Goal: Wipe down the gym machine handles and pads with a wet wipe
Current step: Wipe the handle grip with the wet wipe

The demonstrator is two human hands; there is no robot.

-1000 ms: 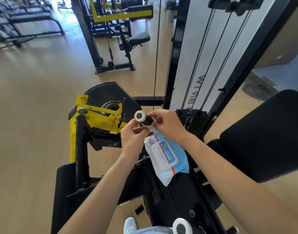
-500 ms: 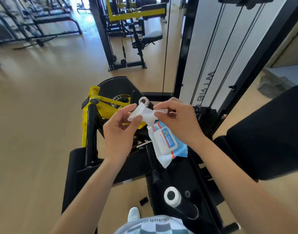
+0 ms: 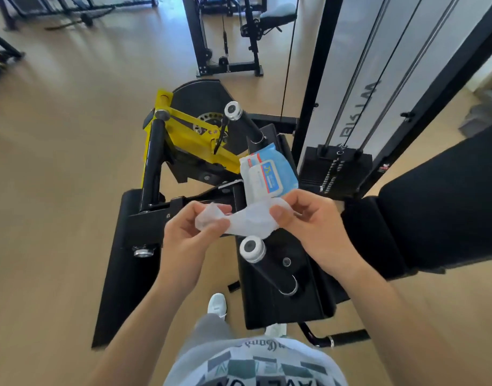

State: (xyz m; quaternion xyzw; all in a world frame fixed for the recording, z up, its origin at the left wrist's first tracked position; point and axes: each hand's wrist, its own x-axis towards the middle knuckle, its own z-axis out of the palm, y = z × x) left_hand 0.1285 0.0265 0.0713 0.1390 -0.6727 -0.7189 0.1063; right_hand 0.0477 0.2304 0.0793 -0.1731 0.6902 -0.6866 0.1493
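The head view looks down on both bare forearms, which meet over a black gym machine. The left hand (image 3: 191,232) pinches one bunched end of a crumpled, white, half-translucent wet wipe (image 3: 244,221) between thumb and curled fingers. The right hand (image 3: 308,227) pinches the other end between thumb and forefinger. The wipe hangs slack between them, clear of the machine.

Just behind the wipe lies a soft blue-and-white wipes pack (image 3: 267,174) with a red-edged label. Its lower edge is hidden by the wipe and the right hand's fingers, so what carries it cannot be told.

Directly below the wipe sits the near handle (image 3: 275,271), a black cylindrical bar with a silver-and-white end cap pointing up at the camera. The far handle (image 3: 247,125), of the same make, rises beyond the pack.

Left of the far handle, a yellow steel lever arm (image 3: 183,135) crosses a black round cam plate (image 3: 200,98). A flat black panel (image 3: 113,274) slopes away at lower left. A large black pad (image 3: 439,196) fills the right side, near the right forearm. Behind it stand the black weight stack (image 3: 336,168) and a grey shroud (image 3: 336,65) with steel guide rods.

A light wooden floor (image 3: 58,135) surrounds the machine. A white shoe (image 3: 217,303) shows between the forearms, and another black machine (image 3: 230,32) stands at the top, well apart.
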